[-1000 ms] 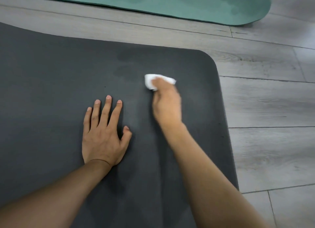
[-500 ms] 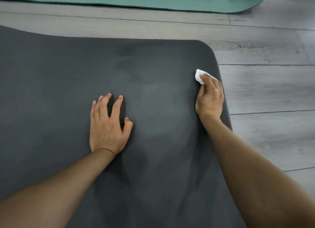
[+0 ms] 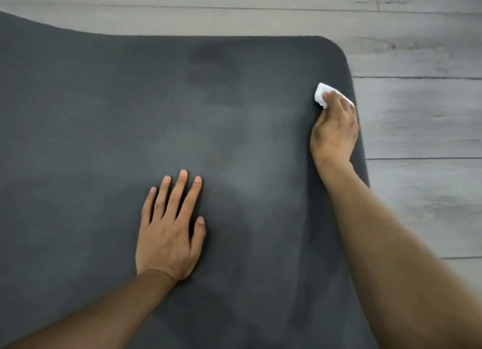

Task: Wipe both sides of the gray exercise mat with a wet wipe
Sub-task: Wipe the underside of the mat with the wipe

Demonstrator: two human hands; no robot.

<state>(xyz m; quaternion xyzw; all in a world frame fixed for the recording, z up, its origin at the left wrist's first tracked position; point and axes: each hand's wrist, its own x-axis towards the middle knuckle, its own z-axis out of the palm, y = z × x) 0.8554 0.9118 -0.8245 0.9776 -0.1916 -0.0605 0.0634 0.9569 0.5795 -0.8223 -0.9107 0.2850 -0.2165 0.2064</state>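
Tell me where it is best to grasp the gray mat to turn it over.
Probably the rounded far right corner of the gray mat, reached from the wooden floor side: its edge lies exposed there, clear of both the left hand and the right hand.

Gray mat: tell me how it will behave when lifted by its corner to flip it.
The gray mat probably flexes rather than staying stiff: its far edge already waves. The left hand pressing flat suggests it slides on the wood floor.
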